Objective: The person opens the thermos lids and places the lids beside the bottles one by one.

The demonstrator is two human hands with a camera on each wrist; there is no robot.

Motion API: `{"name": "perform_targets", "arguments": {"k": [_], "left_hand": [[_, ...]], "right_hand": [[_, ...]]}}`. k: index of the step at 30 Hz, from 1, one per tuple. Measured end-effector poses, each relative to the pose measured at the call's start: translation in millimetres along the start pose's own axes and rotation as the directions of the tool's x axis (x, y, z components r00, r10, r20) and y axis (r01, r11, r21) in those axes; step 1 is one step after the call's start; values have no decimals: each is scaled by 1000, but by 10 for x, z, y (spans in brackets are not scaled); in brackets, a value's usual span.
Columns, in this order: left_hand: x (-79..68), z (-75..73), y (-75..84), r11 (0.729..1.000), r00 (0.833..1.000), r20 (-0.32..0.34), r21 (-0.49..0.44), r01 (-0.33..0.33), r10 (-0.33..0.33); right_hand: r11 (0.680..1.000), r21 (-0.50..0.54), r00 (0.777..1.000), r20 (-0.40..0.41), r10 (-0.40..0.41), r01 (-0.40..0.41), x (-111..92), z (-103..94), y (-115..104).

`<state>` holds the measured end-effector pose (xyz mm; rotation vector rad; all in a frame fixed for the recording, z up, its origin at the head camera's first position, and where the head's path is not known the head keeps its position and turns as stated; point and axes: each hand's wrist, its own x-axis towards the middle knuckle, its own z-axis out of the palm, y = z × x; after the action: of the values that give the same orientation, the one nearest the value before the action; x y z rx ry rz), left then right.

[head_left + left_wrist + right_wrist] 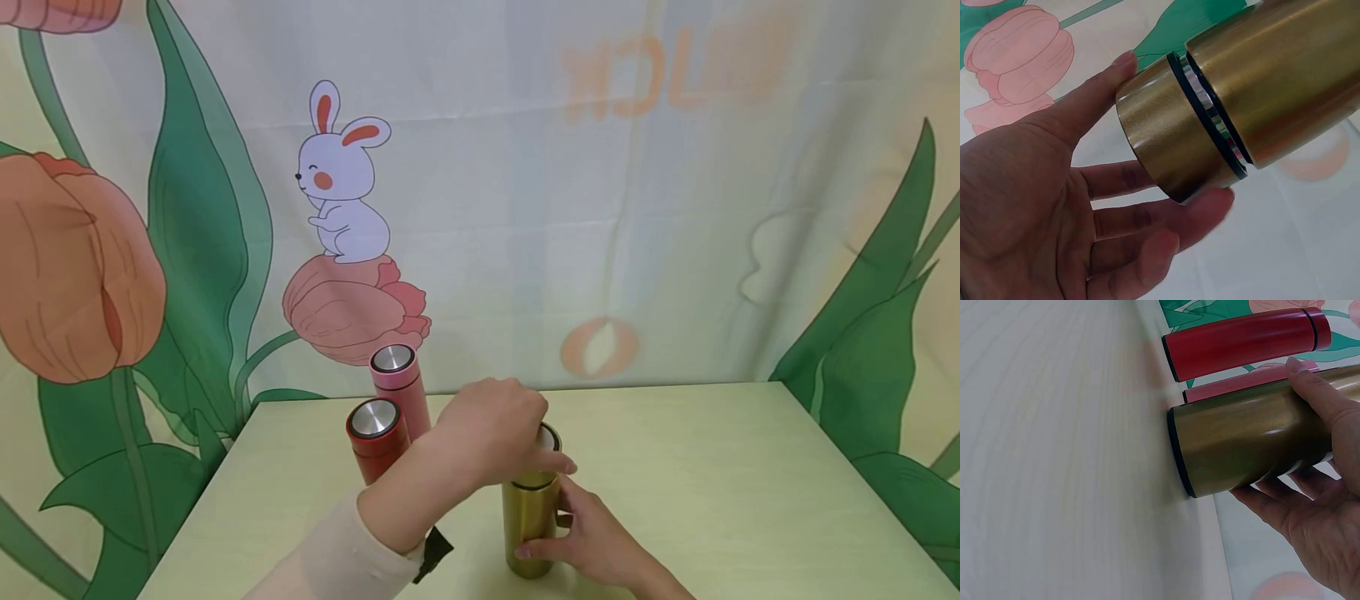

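A gold thermos (527, 525) stands upright on the table. From above, my left hand (491, 429) grips its gold lid (1166, 128), thumb on one side and fingers on the other. Between lid and body, the left wrist view shows a narrow gap with a shiny silver band in it. My right hand (600, 533) holds the body low down, fingers and thumb wrapped around it. In the right wrist view the black base (1182, 453) of the thermos is at the tabletop. My left hand hides much of the lid in the head view.
To the left stand a red thermos (378, 446) and, behind it, a pink thermos (405, 404), both with silver-topped lids. My left forearm partly covers the red one. Behind the pale table (750, 492) hangs a curtain (487, 208) printed with tulips and a rabbit.
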<state>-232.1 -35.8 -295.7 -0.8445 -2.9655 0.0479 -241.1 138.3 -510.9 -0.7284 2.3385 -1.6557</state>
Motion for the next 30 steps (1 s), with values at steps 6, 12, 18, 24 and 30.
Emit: {"name": "perform_targets", "arguments": {"k": [6, 12, 18, 24, 30], "left_hand": [[-21, -14, -115, 1000, 998, 52, -9, -27, 28], [-72, -54, -290, 983, 985, 95, -132, -129, 142], [-116, -61, -438, 926, 938, 136, -258, -276, 318], [-118, -28, -502, 897, 915, 156, -312, -313, 373], [-98, -4, -510, 880, 914, 160, -372, -295, 374]], "right_hand": [[1000, -8, 1000, 1, -2, 2, 5, -1, 34], [1000, 11, 1000, 4, -5, 5, 27, -14, 35], [1000, 14, 1000, -3, -9, 9, 43, -18, 49], [1000, 16, 1000, -5, 11, -11, 41, -20, 50], [1000, 10, 1000, -1, 4, -4, 31, -12, 60]]}}
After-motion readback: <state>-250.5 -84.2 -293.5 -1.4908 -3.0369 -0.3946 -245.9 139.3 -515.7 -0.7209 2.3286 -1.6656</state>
